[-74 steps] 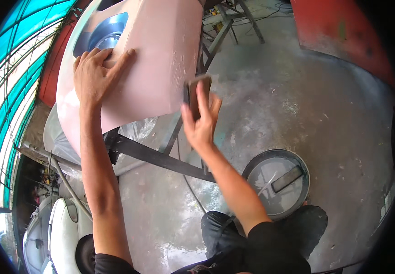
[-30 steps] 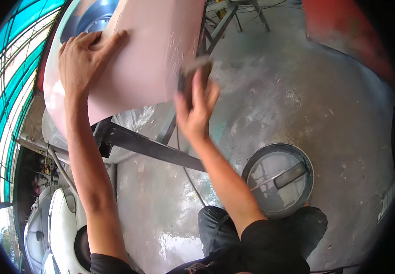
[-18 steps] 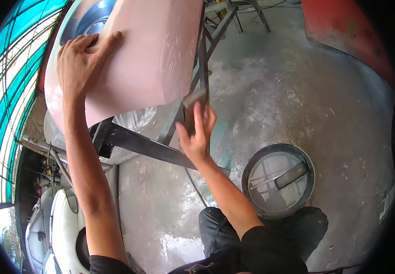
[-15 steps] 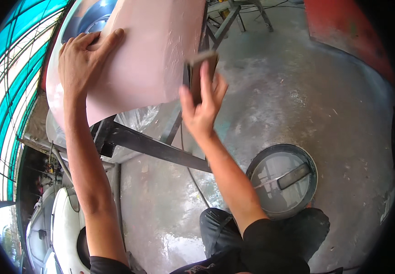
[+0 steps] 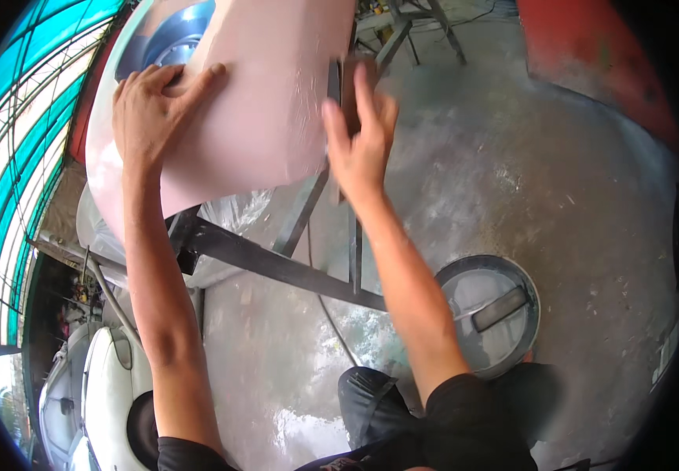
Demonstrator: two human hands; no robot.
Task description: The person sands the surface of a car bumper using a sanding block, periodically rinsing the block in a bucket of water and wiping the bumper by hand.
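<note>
A pale pink curved panel (image 5: pixel 253 118), much like a car bumper, lies at the upper left with wet-looking streaks near its right edge. My left hand (image 5: pixel 147 110) rests on it, palm down with thumb spread, beside an opening lined in blue-grey (image 5: pixel 178 39). At the panel's right edge, my right hand (image 5: pixel 363 145) grips a brown sanding block (image 5: pixel 347 94). The thumb and forefinger lie along the block; whether its face touches the panel is hidden. Some motion blur covers that hand.
Dark metal stand bars (image 5: pixel 277 271) support the panel. A round black basin (image 5: pixel 534 314) of cloudy water, with a dark block (image 5: pixel 500 308) in it, is by my right knee. A red panel (image 5: pixel 591 63) stands at the far right. White cars (image 5: pixel 108 377) are at the lower left.
My right hand has moved upward along the panel's right edge with the sanding block, which is now more upright. My left hand keeps its place on the panel; the view has shifted slightly.
</note>
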